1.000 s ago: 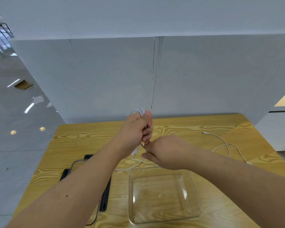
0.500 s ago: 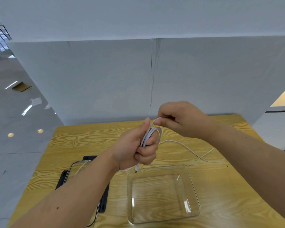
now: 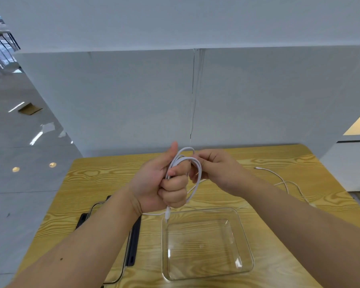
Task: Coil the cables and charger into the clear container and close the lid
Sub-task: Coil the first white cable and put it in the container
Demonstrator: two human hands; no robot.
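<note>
My left hand (image 3: 160,183) is a fist around several loops of a white cable (image 3: 196,179), held above the table; the cable's plug end hangs below the fist, just over the far rim of the clear container (image 3: 246,244). My right hand (image 3: 214,169) pinches the top of the loops beside the left thumb. A second white cable (image 3: 279,176) lies loose on the table at the right. The container sits empty in front of me. The lid (image 3: 124,265), clear with a dark frame, lies to its left, mostly hidden by my left forearm. No charger is visible.
The wooden table (image 3: 104,179) ends at a white partition wall (image 3: 133,104) behind it. A shiny grey floor drops away on the left. The table's right edge runs close to the loose cable.
My right hand has come down from above the fist and laid another turn of cable over my left hand. The trailing cable on the table is shorter and the loops are thicker.
</note>
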